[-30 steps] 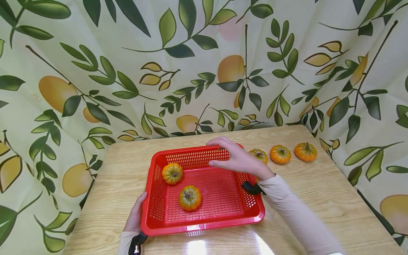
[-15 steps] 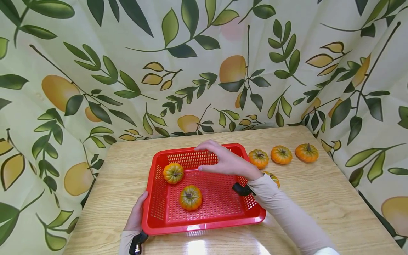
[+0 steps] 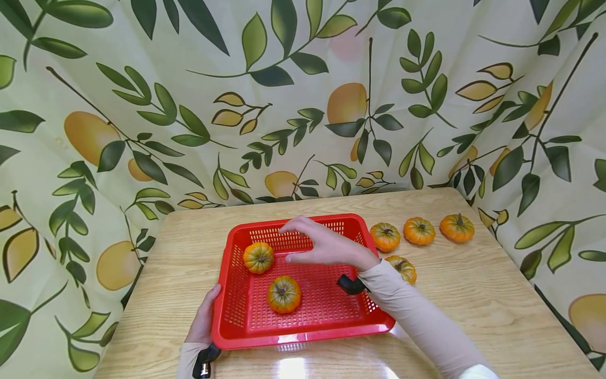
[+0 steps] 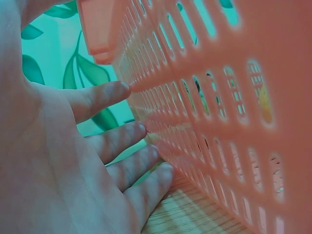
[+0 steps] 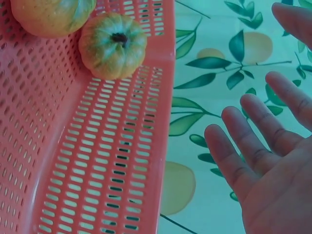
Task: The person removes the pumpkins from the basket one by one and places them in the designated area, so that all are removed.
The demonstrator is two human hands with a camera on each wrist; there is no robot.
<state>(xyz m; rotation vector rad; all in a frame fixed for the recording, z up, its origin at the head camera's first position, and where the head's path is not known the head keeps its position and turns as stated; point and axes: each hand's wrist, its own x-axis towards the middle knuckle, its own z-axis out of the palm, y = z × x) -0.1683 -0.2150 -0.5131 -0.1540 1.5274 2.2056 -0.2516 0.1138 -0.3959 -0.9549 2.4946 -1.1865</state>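
Observation:
A red perforated plastic basket (image 3: 303,336) stands on the table with two small orange-and-green pumpkins inside. One pumpkin (image 3: 258,258) lies near its far left corner, the other pumpkin (image 3: 284,295) left of centre, closer to the front. My left hand (image 3: 202,320) rests at the basket's left side; the left wrist view shows its fingers (image 4: 117,141) extended against the slotted outer wall. Above the basket's back right part, my right hand (image 3: 329,246) hovers with nothing in it, thumb and fingers spread apart. In the right wrist view those fingers (image 5: 263,126) are clear of the basket wall.
Right of the basket, three pumpkins sit in a row: one pumpkin (image 3: 385,237) beside the rim, a middle pumpkin (image 3: 419,231) and a far right pumpkin (image 3: 457,228). Another pumpkin (image 3: 403,268) is partly hidden by my right sleeve. A leaf-patterned cloth (image 3: 293,131) hangs behind the table (image 3: 473,295).
My right hand has moved left over the basket, staying spread. More of the pumpkins on the right now show from behind it. The left hand and both pumpkins in the basket stay put.

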